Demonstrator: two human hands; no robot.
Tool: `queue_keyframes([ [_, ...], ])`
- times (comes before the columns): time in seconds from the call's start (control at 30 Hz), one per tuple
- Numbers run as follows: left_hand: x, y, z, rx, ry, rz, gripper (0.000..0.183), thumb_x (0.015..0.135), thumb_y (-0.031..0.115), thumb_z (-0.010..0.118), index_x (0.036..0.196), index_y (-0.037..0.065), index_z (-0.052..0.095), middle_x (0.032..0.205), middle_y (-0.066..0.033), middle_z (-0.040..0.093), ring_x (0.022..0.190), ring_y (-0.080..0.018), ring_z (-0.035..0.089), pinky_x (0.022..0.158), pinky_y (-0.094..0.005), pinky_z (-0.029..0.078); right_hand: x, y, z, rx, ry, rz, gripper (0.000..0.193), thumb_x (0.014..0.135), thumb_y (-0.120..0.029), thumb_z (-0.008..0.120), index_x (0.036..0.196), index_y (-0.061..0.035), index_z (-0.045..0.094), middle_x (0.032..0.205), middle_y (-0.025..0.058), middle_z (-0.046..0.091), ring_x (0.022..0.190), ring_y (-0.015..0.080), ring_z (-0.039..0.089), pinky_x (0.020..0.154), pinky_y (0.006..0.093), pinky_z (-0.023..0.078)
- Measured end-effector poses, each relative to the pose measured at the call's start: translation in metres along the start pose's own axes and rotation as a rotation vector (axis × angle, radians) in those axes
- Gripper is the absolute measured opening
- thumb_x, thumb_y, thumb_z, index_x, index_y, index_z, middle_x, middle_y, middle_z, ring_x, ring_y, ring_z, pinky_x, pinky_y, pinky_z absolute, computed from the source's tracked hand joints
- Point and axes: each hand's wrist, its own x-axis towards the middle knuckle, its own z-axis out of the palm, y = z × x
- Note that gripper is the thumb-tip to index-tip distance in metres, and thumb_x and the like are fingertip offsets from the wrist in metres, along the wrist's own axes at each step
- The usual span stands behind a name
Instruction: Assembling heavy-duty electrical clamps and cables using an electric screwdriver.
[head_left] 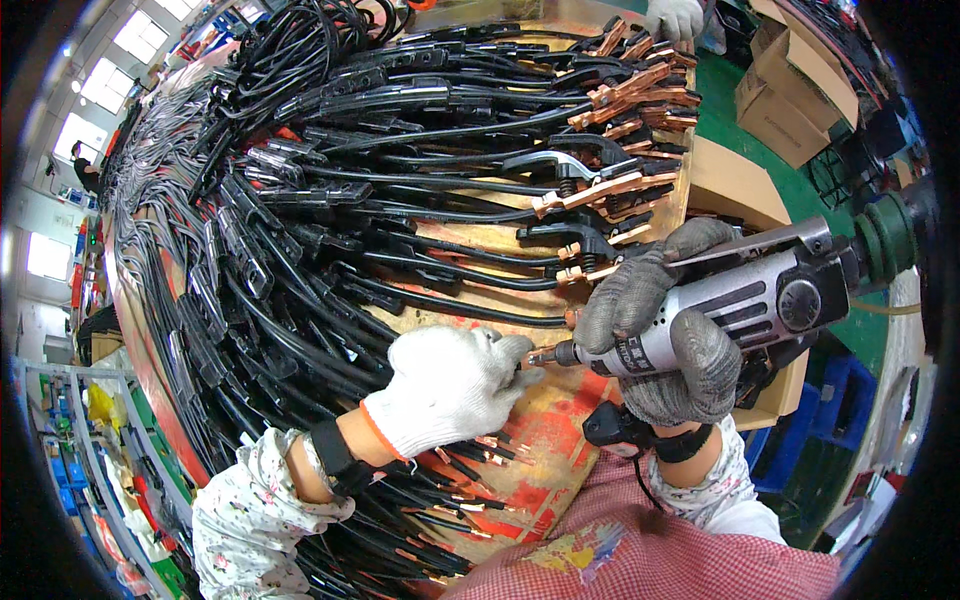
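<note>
My right hand (690, 370), in a dark grey glove, is closed around a silver-and-black power screwdriver (740, 295) held nearly level, its nose toward the left. Next to the screwdriver's tip, my left hand (450, 385) in a white knitted glove has its fingers pinched together. A small copper-coloured piece (541, 356) shows between those fingertips and the tool's nose; what the left fingers grip is hidden. Beyond the hands, many black cables (450, 240) run across the table to clamps with copper jaws (605, 190). Below my left hand lie cables with bare copper ends (490, 450).
Black cables lie heaped (290, 75) at the far left. Another person's white-gloved hand (675, 18) is at the far table edge. Open cardboard boxes (795, 95) stand at the right on a green floor, near blue crates (810, 420). A metal rack (90, 430) stands at the left.
</note>
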Motion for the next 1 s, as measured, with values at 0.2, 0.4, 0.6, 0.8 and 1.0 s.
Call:
queue_keyframes([
  [0.2, -0.002, 0.001, 0.007, -0.011, 0.009, -0.020, 0.017, 0.074, 0.032, 0.065, 0.077, 0.016, 0.063, 0.053, -0.0052, 0.056, 0.045, -0.0244, 0.056, 0.039, -0.0362, 0.041, -0.004, 0.004, 0.009, -0.178, 0.059, -0.064, 0.040, 0.076, -0.023, 0.073, 0.102, -0.0079, 0.046, 0.073, 0.0107, 0.058, 0.065, 0.0246, 0.062, 0.061, 0.0388, 0.055],
  [0.4, -0.004, 0.002, 0.003, -0.048, -0.026, 0.010, 0.019, 0.079, 0.030, 0.059, 0.077, 0.012, 0.057, 0.056, -0.0109, 0.057, 0.049, -0.0283, 0.057, 0.041, -0.0408, 0.041, -0.008, 0.004, 0.015, -0.171, 0.031, -0.066, 0.036, 0.076, -0.020, 0.072, 0.098, -0.0095, 0.045, 0.067, 0.0093, 0.057, 0.060, 0.0213, 0.059, 0.059, 0.0366, 0.054],
  [0.6, -0.001, 0.006, 0.003, -0.009, 0.005, 0.011, 0.020, 0.079, 0.032, 0.060, 0.072, 0.013, 0.059, 0.056, -0.0105, 0.057, 0.049, -0.0283, 0.058, 0.042, -0.0399, 0.042, -0.015, 0.010, 0.001, -0.325, -0.003, -0.180, 0.034, 0.076, -0.016, 0.071, 0.097, -0.0080, 0.045, 0.069, 0.0105, 0.059, 0.059, 0.0191, 0.059, 0.052, 0.0289, 0.051],
  [0.8, -0.006, -0.001, 0.009, 0.068, 0.084, -0.014, 0.019, 0.073, 0.031, 0.067, 0.084, 0.015, 0.067, 0.065, -0.0082, 0.063, 0.058, -0.0272, 0.062, 0.051, -0.0378, 0.048, -0.006, -0.002, -0.008, -0.128, 0.198, -0.052, 0.022, 0.080, -0.024, 0.065, 0.088, -0.0047, 0.058, 0.068, 0.0034, 0.057, 0.058, 0.0117, 0.054, 0.053, 0.0243, 0.046],
  [1.0, 0.009, 0.010, -0.010, 0.099, 0.067, 0.009, 0.019, 0.075, 0.027, 0.067, 0.087, 0.011, 0.067, 0.072, -0.0106, 0.064, 0.063, -0.0279, 0.063, 0.056, -0.0363, 0.049, -0.049, -0.077, -0.138, -0.497, 0.650, 0.032, 0.025, 0.075, -0.014, 0.070, 0.093, -0.0032, 0.057, 0.070, 0.0022, 0.058, 0.056, 0.0115, 0.055, 0.051, 0.0249, 0.046],
])
